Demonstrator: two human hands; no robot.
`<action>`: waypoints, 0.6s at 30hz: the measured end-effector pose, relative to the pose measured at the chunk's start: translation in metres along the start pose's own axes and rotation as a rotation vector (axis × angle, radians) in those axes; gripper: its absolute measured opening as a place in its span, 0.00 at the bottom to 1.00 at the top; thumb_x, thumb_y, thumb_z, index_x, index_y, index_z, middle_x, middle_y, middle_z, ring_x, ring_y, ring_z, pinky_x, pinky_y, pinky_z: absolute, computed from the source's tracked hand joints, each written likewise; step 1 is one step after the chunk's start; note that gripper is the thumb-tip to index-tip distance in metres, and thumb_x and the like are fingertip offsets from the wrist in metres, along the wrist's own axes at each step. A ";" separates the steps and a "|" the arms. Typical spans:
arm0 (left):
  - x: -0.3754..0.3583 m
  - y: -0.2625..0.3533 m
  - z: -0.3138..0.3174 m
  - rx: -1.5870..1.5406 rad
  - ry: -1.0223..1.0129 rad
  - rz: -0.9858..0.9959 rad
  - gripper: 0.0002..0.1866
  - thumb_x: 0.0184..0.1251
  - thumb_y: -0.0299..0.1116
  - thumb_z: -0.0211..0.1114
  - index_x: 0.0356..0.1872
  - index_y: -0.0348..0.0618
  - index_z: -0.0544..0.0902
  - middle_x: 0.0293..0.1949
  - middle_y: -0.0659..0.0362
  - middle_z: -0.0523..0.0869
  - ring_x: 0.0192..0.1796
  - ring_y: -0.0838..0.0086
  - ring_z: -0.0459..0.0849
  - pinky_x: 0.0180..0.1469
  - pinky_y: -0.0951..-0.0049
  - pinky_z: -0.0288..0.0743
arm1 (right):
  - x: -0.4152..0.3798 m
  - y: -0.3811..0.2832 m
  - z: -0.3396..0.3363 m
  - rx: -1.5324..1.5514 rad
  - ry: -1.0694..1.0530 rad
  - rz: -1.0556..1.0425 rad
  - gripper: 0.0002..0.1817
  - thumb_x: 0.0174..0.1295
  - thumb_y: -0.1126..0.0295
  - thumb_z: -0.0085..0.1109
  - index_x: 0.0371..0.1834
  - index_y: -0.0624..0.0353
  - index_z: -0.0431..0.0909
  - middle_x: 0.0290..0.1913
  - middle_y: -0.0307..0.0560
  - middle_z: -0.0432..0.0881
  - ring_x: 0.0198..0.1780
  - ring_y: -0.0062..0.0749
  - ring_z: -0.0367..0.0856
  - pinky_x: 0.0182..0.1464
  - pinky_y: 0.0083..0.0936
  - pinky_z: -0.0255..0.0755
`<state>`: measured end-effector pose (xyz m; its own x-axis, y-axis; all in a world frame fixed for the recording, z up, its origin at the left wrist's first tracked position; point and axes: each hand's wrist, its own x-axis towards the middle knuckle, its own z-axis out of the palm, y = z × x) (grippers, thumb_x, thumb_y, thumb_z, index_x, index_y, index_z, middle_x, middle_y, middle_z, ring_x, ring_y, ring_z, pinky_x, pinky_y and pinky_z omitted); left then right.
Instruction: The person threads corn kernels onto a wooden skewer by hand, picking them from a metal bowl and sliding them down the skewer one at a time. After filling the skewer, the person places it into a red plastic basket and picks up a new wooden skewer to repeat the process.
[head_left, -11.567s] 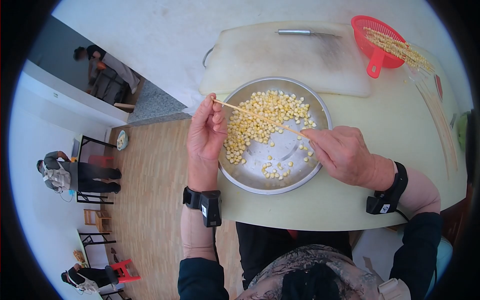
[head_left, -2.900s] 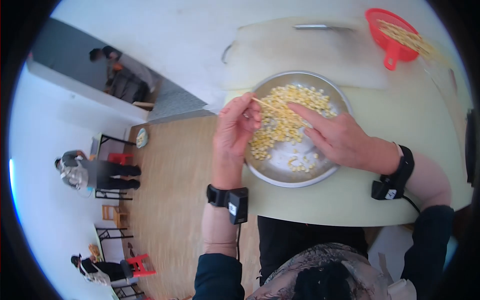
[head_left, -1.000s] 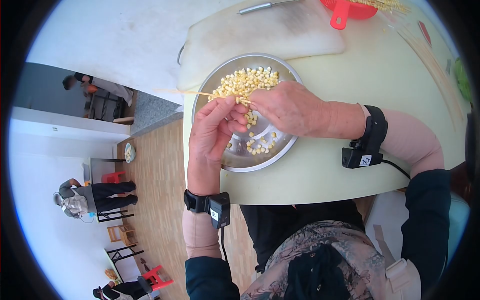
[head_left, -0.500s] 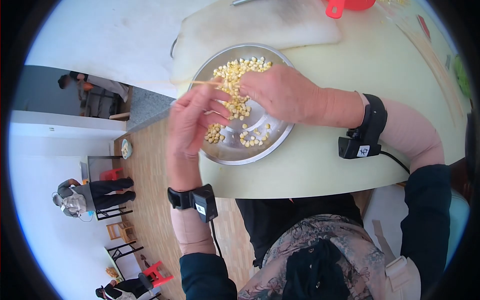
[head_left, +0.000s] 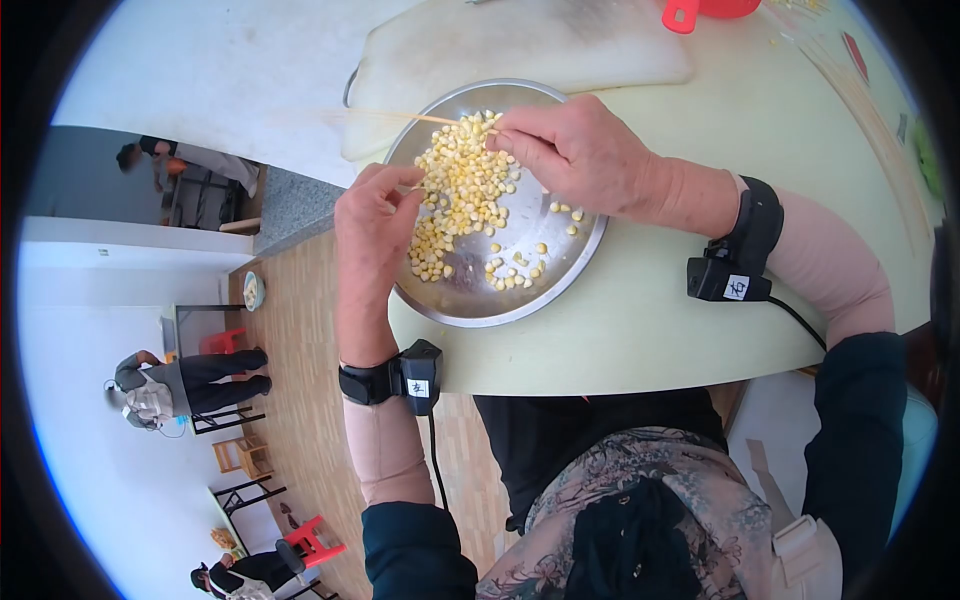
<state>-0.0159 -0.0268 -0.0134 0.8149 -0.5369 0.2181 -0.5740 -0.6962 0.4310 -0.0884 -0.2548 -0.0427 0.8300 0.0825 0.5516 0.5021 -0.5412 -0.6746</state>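
A round stainless steel bowl point(head_left: 522, 250) holds many yellow corn kernels point(head_left: 460, 185), heaped mostly along its left and middle. My right hand point(head_left: 575, 150), over the bowl's right side, pinches the end of a thin wooden skewer point(head_left: 430, 118). The skewer points left past the bowl's far rim, its far end blurred. At the left rim is my left hand point(head_left: 375, 220), thumb and forefinger pressed together close to the kernels. Whatever sits in that pinch is too small to name.
Behind the bowl lies a white cutting board point(head_left: 530, 45). A red handled container point(head_left: 715, 8) stands at the back right, with a bundle of thin wooden sticks point(head_left: 860, 115) along the right side. Other people point(head_left: 150, 390) are across the room.
My hands have moved apart; the left closed its fingers into a pinch by the kernels, the right shifted slightly up and right with the skewer. More kernels lie at the bowl's right.
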 end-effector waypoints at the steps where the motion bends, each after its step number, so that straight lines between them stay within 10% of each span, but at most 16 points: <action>1: 0.001 -0.003 0.003 0.000 -0.001 0.000 0.15 0.54 0.20 0.65 0.45 0.37 0.84 0.43 0.59 0.82 0.32 0.81 0.78 0.34 0.80 0.73 | 0.000 0.002 0.002 0.036 0.017 0.019 0.12 0.64 0.66 0.52 0.29 0.64 0.76 0.23 0.59 0.76 0.27 0.53 0.76 0.31 0.40 0.71; 10: 0.015 -0.019 0.016 0.018 -0.131 0.160 0.14 0.54 0.21 0.66 0.44 0.37 0.84 0.32 0.62 0.81 0.28 0.81 0.77 0.31 0.79 0.71 | -0.002 0.007 0.007 0.051 0.044 0.001 0.11 0.64 0.66 0.53 0.30 0.64 0.77 0.23 0.59 0.76 0.26 0.54 0.75 0.30 0.39 0.70; 18: 0.007 -0.005 0.008 -0.550 -0.047 -0.228 0.08 0.64 0.26 0.64 0.41 0.35 0.86 0.24 0.61 0.84 0.19 0.85 0.73 0.22 0.85 0.66 | -0.009 0.002 0.003 0.105 0.028 0.046 0.10 0.64 0.66 0.54 0.31 0.63 0.77 0.22 0.58 0.75 0.24 0.52 0.73 0.28 0.37 0.69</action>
<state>-0.0074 -0.0309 -0.0215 0.9013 -0.4318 0.0331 -0.2489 -0.4540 0.8555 -0.0940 -0.2540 -0.0501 0.8462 0.0352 0.5318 0.4878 -0.4530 -0.7462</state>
